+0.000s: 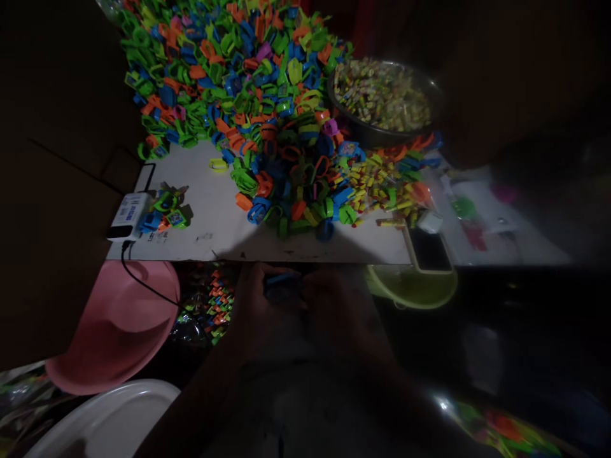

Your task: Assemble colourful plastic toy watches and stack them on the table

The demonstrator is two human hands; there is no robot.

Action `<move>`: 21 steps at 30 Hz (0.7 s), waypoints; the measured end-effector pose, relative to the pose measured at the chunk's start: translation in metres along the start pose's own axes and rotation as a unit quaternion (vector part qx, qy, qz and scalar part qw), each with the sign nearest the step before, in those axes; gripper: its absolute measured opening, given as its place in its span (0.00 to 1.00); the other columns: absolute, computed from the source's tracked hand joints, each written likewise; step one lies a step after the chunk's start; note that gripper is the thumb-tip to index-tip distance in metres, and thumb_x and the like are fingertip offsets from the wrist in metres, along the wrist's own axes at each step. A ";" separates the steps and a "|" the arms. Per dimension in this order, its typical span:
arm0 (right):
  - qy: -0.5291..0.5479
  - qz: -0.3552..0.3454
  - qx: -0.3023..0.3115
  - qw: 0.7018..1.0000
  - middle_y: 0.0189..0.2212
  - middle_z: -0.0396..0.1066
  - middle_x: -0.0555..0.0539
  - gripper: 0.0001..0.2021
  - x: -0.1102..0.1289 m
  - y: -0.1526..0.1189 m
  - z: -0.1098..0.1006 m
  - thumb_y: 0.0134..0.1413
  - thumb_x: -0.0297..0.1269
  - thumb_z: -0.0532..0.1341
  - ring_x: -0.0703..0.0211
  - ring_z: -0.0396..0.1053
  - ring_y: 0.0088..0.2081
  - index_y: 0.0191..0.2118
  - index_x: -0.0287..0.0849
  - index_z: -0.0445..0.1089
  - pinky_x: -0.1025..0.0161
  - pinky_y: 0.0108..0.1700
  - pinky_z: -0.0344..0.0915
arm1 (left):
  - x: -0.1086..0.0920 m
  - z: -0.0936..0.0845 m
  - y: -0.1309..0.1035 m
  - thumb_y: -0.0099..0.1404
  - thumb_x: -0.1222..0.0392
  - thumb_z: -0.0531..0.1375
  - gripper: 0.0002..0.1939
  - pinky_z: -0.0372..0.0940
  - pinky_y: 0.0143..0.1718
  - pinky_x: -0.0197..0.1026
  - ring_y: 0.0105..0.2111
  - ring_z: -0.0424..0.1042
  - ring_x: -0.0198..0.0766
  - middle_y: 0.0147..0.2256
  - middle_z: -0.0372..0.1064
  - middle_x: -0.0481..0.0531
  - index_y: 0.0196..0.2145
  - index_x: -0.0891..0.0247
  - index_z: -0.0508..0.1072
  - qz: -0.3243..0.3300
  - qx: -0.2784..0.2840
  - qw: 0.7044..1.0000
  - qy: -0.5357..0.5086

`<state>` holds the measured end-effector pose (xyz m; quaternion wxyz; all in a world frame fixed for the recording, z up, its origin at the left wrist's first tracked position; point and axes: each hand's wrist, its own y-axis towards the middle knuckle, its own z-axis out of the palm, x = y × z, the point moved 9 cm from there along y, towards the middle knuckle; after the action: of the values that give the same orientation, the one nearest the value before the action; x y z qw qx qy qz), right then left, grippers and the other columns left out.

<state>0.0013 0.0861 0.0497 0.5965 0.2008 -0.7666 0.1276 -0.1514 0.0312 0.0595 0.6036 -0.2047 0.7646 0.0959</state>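
Just below the table's front edge, my left hand [252, 296] is closed around a small blue plastic piece [281, 286], dark in the shadow. My right hand [327, 292] is at the right side of that piece, its fingers bent together; what they grip is too dark to make out. On the white table [214, 245] beyond my hands lies a large heap of green, orange and blue plastic toy watches [243, 83]. Small yellow candy-like pieces [375, 184] are scattered to the right of the heap's near end.
A metal bowl [382, 130] of small wrapped pieces stands back right. A phone [429, 249] lies at the front edge above a yellow-green basin [420, 292]. A white device [128, 216] with a cable sits left, above a pink basin [128, 318]. A white basin [119, 413] is lower left.
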 end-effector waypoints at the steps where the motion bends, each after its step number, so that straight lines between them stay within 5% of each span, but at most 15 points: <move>1: -0.012 -0.005 0.006 1.000 0.35 0.75 0.48 0.08 0.005 0.001 0.000 0.55 0.32 0.59 0.59 0.74 0.35 0.41 0.47 0.67 0.64 0.35 0.70 | 0.001 0.001 -0.001 0.44 0.54 0.74 0.26 0.71 0.43 0.46 0.42 0.75 0.45 0.42 0.76 0.55 0.39 0.60 0.69 0.007 -0.001 1.000 -0.004; 7: -0.202 -0.034 0.045 0.978 0.36 0.75 0.44 0.06 0.044 0.008 0.001 0.55 0.28 0.56 0.56 0.73 0.38 0.38 0.43 0.68 0.64 0.37 0.67 | -0.002 0.003 -0.005 0.51 0.57 0.71 0.22 0.69 0.44 0.42 0.42 0.74 0.41 0.41 0.72 0.52 0.41 0.59 0.67 0.033 -0.006 0.998 -0.045; 11: -0.357 -0.008 0.131 0.925 0.31 0.74 0.42 0.04 0.034 0.012 0.014 0.56 0.33 0.58 0.54 0.71 0.34 0.35 0.43 0.70 0.62 0.33 0.62 | 0.009 0.001 -0.002 0.48 0.55 0.70 0.21 0.67 0.39 0.41 0.37 0.72 0.40 0.35 0.71 0.49 0.37 0.60 0.67 -0.031 -0.022 0.999 -0.002; 14: -0.360 -0.015 0.162 0.919 0.26 0.72 0.44 0.04 0.023 0.012 0.020 0.55 0.33 0.59 0.54 0.70 0.29 0.30 0.45 0.69 0.62 0.29 0.60 | 0.021 0.005 0.001 0.47 0.53 0.70 0.22 0.67 0.37 0.43 0.36 0.72 0.42 0.33 0.71 0.49 0.38 0.60 0.68 -0.076 0.019 0.997 0.007; 18: -0.286 -0.075 0.101 0.950 0.27 0.74 0.44 0.02 0.019 0.016 0.015 0.51 0.35 0.63 0.48 0.72 0.37 0.32 0.49 0.71 0.58 0.37 0.65 | 0.031 0.008 0.004 0.49 0.53 0.68 0.18 0.68 0.39 0.46 0.38 0.72 0.45 0.35 0.73 0.50 0.37 0.58 0.72 -0.082 0.081 0.992 0.043; 21: -0.266 -0.059 0.034 0.962 0.36 0.75 0.44 0.11 -0.001 0.034 -0.010 0.52 0.40 0.63 0.45 0.71 0.45 0.43 0.50 0.71 0.52 0.47 0.66 | 0.030 -0.011 0.009 0.54 0.50 0.65 0.15 0.68 0.41 0.46 0.40 0.72 0.45 0.37 0.73 0.52 0.38 0.57 0.72 -0.081 0.043 0.994 0.052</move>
<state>-0.0057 0.1211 0.0532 0.3707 0.2929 -0.8793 0.0602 -0.1704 0.0291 0.0324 0.5772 -0.2445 0.7791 0.0032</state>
